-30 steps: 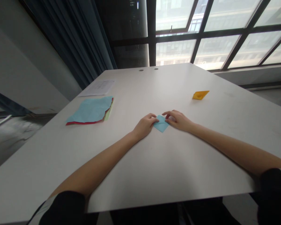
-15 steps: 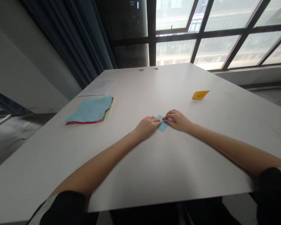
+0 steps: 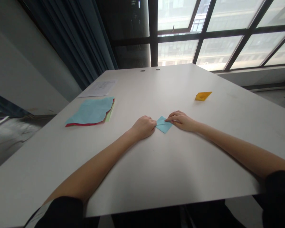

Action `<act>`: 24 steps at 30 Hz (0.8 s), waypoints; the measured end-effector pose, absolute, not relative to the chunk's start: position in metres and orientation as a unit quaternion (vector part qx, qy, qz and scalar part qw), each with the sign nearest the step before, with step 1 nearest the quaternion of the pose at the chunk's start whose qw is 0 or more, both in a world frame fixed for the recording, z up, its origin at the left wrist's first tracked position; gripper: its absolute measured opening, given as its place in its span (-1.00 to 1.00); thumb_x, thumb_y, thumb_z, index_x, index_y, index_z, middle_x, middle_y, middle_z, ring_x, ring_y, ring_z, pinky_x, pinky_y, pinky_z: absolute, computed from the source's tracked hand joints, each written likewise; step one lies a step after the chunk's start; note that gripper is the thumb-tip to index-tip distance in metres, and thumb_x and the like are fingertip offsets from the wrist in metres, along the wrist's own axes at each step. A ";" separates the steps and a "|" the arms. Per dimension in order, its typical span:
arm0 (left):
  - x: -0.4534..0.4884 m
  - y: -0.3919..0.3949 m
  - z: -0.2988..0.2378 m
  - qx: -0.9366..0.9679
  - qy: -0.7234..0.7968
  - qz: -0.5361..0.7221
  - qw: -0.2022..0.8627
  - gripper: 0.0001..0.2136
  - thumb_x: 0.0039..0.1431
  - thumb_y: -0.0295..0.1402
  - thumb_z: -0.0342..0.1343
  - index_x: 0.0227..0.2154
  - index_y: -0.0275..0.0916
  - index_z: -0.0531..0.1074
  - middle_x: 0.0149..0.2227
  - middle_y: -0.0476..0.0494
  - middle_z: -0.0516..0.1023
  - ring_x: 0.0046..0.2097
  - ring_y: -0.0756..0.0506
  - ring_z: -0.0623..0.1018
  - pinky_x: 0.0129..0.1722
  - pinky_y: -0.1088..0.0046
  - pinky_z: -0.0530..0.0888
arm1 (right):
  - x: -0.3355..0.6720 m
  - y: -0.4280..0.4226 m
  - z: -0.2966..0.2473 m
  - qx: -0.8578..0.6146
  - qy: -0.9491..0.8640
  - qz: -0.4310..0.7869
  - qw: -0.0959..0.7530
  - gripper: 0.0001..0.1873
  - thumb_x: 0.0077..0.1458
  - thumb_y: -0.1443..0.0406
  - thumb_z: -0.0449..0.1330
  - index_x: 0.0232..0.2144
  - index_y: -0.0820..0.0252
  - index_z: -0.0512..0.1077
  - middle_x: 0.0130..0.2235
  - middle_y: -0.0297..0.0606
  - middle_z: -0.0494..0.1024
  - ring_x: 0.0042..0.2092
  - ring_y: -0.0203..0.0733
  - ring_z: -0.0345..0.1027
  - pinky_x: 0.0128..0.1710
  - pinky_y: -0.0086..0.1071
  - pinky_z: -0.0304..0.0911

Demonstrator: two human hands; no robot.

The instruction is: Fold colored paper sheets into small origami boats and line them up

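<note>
Between my hands a small light blue piece of folded paper (image 3: 164, 127) lies on the table as a diamond, a crease or fold line running across it. My left hand (image 3: 144, 127) is closed at its left corner, the fingers curled and the fingertips mostly hidden. On the right, my right hand (image 3: 182, 121) has its fingers pressed together on the paper's upper right part, with the fingertips on its surface and the thumb tucked below.
A stack of coloured paper (image 3: 91, 110), blue on top with red and green edges, lies to the left. Behind it is a printed sheet (image 3: 98, 88). A folded yellow paper piece (image 3: 203, 96) stands on the white table (image 3: 156, 177) at the right.
My left hand has moved left, from the paper's middle to its left corner, and its fingers have curled. More of the blue paper shows. My right hand stays nearly in place.
</note>
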State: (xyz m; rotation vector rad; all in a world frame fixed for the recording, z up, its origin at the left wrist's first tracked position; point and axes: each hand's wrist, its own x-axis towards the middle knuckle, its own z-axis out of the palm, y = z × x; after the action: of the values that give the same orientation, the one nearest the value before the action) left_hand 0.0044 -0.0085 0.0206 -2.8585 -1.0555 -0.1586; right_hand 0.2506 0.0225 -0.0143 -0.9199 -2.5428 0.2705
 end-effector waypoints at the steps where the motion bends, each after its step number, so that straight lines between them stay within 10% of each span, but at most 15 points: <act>1: 0.004 -0.009 0.021 -0.935 -0.347 -0.053 0.045 -0.81 0.07 -0.47 -0.05 -0.39 -0.29 0.48 -0.35 -0.22 0.55 -0.22 -0.14 0.51 -0.14 0.28 0.39 | 0.251 0.023 -0.014 -0.331 -0.916 0.098 0.204 -0.68 0.15 0.30 -0.02 -0.10 0.04 0.44 -0.14 -0.18 0.46 -0.12 -0.12 0.28 -0.08 -0.19 0.19; 13: 0.003 -0.005 0.009 -0.909 -0.359 -0.203 -0.066 -0.57 -0.09 -0.59 -0.05 -0.08 -0.23 0.33 -0.13 -0.14 0.45 -0.10 -0.11 0.42 -0.06 0.33 0.37 | 0.252 0.022 -0.017 -0.330 -0.918 0.097 0.199 -0.64 0.16 0.33 -0.05 -0.06 0.05 0.41 -0.11 -0.16 0.44 -0.08 -0.10 0.26 -0.04 -0.15 0.14; 24: 0.003 -0.002 0.004 -0.913 -0.334 -0.230 0.042 -0.84 0.17 -0.43 -0.03 -0.27 -0.24 0.45 -0.22 -0.15 0.50 -0.20 -0.10 0.43 -0.19 0.34 0.37 | 0.249 0.018 -0.013 -0.301 -0.914 0.114 0.246 -0.68 0.16 0.32 -0.03 -0.11 0.11 0.43 -0.16 -0.15 0.48 -0.11 -0.13 0.31 -0.06 -0.18 0.20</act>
State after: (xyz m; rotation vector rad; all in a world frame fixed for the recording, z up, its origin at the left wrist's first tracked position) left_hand 0.0028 -0.0024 0.0039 -2.7938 -1.0234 -0.7022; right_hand 0.2488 0.0183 -0.0131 -0.8221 -2.4934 0.3123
